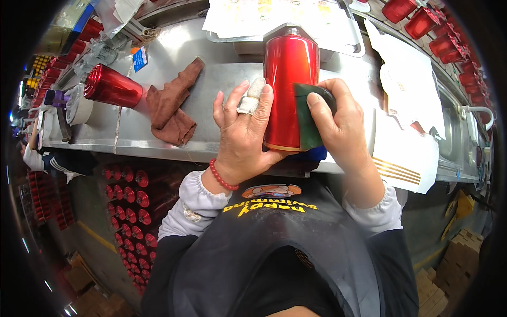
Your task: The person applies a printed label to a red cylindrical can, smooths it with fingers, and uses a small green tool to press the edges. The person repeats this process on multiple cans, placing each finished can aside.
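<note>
A glossy red bottle (282,87) lies in front of me, its neck pointing away. My left hand (243,126) supports its left side and near end; one finger is wrapped in white bandage. In my right hand (342,119) is a dark green flexible sheet (309,119), pinched between thumb and fingers and pressed against the bottle's right side. Left of my hands, a crumpled brown cloth (170,107) lies on the metal workbench (225,75). Another red bottle (113,86) lies beyond the cloth. Something dark blue sits beneath the near end of the bottle I hold.
A metal tray (358,49) with printed white sheets (237,20) stands at the back. More white sheets (408,75) lie at right, near a sink (447,130). Racked red bottles (128,194) stand below left; others line both sides. Cardboard boxes (455,257) are at lower right.
</note>
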The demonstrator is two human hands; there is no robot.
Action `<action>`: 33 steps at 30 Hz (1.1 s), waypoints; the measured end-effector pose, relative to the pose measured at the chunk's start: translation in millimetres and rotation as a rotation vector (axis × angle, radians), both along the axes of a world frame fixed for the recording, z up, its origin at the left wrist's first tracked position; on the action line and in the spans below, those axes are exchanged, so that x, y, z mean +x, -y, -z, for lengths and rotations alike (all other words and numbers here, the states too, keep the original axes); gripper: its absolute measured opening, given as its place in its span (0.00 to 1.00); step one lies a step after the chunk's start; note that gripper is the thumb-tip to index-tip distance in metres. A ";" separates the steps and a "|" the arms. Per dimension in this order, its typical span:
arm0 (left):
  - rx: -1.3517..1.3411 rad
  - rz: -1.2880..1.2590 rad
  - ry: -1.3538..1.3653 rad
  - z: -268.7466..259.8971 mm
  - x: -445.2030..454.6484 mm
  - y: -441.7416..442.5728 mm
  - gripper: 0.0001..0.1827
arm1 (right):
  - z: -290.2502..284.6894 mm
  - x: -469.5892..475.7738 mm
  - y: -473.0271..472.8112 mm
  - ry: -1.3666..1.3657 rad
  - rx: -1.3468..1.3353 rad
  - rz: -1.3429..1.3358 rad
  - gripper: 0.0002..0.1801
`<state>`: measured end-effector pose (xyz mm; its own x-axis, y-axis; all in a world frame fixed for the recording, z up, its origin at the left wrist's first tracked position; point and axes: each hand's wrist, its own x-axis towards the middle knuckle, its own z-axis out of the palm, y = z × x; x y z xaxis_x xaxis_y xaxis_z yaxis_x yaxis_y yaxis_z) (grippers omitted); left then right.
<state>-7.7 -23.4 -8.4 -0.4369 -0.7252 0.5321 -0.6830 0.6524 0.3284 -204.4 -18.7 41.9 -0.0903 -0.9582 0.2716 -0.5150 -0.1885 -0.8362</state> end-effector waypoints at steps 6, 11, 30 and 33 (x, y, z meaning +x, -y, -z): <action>-0.012 0.018 -0.014 3.0 -0.5 1.9 0.59 | -10.9 11.2 6.2 -0.231 -0.002 -0.021 0.11; 0.115 0.077 -0.112 21.7 12.7 7.0 0.59 | -24.1 -9.1 3.6 -0.056 0.062 -0.242 0.11; 0.346 0.204 -0.198 36.7 12.7 10.5 0.54 | 88.1 -237.6 375.2 -1.086 -0.127 -0.068 0.14; 0.347 0.189 -0.207 37.7 17.3 9.8 0.54 | 71.2 -203.8 381.8 -1.153 0.096 -0.068 0.19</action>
<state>9.6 -33.2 -46.1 -0.4884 -0.7942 0.3614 -0.4592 0.5862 0.6675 -408.2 -400.5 -29.2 0.2160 -0.9727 0.0849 -0.9722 -0.2062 0.1108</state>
